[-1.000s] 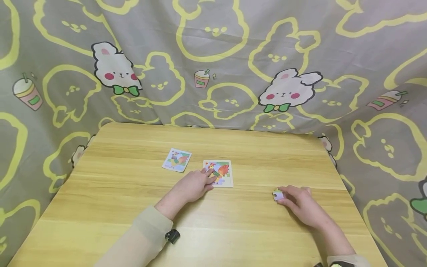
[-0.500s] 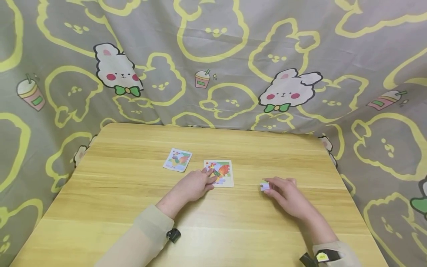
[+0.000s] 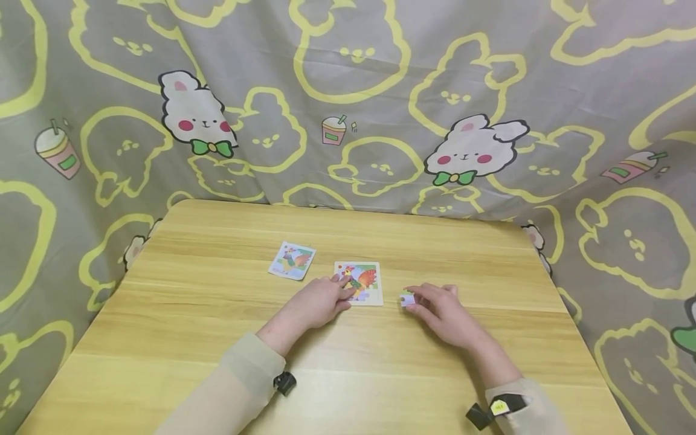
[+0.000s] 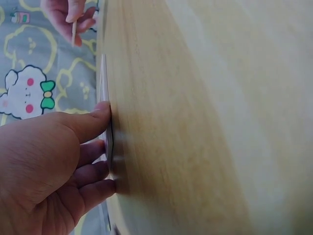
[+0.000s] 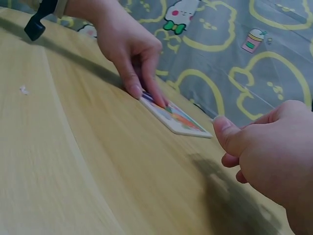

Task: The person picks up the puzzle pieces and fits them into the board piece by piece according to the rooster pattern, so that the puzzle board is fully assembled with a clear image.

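A square jigsaw puzzle (image 3: 371, 292) with a rooster picture lies flat on the table, its lower right part pale and bare. My left hand (image 3: 318, 302) rests on its left side, fingertips pressing on the picture and thumb near the front edge; the left wrist view shows this hand (image 4: 54, 161) along the board's thin edge. To the right of the board, my right hand (image 3: 448, 314) pinches a small lilac and green puzzle piece (image 3: 406, 299) between thumb and fingers, above the table. In the right wrist view the right hand (image 5: 271, 152) mostly hides the piece.
A matching rooster picture card (image 3: 292, 261) lies left of the puzzle. The wooden table (image 3: 217, 229) meets a grey patterned curtain (image 3: 375, 121) behind and at both sides. A small white scrap (image 5: 23, 90) lies on the table in the right wrist view.
My right hand has moved left and slightly away from me, bringing the puzzle piece close to the board's right edge. The left hand has stayed on the board.
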`<state>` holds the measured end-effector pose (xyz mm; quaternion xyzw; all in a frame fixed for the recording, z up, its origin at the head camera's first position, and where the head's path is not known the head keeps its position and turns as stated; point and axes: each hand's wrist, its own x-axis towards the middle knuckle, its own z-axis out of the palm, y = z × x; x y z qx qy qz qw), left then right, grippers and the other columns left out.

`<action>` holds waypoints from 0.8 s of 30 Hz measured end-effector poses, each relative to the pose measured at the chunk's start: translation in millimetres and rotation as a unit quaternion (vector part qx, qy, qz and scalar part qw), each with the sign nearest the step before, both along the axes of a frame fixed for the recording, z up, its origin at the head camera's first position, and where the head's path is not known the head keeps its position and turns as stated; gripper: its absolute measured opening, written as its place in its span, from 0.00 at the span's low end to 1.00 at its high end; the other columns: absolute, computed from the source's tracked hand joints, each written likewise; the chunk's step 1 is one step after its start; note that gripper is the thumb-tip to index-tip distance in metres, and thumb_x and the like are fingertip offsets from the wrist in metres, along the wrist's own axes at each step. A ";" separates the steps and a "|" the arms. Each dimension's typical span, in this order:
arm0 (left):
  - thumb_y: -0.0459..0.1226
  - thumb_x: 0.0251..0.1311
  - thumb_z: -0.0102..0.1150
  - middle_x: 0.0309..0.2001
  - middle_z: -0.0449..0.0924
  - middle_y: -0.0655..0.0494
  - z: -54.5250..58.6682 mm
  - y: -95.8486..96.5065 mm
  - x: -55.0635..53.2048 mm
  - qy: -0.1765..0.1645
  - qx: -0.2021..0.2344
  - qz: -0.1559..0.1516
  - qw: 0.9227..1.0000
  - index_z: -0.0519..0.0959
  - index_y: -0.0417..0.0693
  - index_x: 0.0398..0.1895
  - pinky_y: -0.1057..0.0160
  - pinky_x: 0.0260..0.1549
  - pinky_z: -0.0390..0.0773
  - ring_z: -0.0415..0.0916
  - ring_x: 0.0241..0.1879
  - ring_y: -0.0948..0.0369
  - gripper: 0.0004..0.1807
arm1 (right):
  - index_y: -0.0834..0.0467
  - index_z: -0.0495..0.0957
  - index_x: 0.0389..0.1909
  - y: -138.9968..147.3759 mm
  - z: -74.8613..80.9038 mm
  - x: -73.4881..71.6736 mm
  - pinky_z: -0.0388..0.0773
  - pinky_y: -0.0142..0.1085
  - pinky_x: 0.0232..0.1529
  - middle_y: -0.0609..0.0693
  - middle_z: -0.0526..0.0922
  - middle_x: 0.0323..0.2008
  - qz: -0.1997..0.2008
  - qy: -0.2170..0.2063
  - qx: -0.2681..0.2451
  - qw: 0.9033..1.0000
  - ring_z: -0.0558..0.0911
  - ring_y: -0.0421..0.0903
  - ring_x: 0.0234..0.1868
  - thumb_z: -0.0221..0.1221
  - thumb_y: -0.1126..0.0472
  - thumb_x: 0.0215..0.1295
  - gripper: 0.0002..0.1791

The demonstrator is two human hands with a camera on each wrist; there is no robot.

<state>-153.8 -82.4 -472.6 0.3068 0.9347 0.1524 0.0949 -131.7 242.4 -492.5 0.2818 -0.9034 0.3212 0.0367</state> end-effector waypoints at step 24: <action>0.46 0.76 0.62 0.73 0.72 0.46 1.1 -1.3 -0.8 0.005 0.002 0.004 1.000 0.81 0.49 0.69 0.44 0.70 0.70 0.71 0.71 0.42 0.23 | 0.59 0.85 0.62 -59.6 -9.1 -23.3 0.55 0.50 0.53 0.40 0.77 0.44 -0.013 0.009 0.080 0.997 0.75 0.37 0.38 0.68 0.47 0.72 0.25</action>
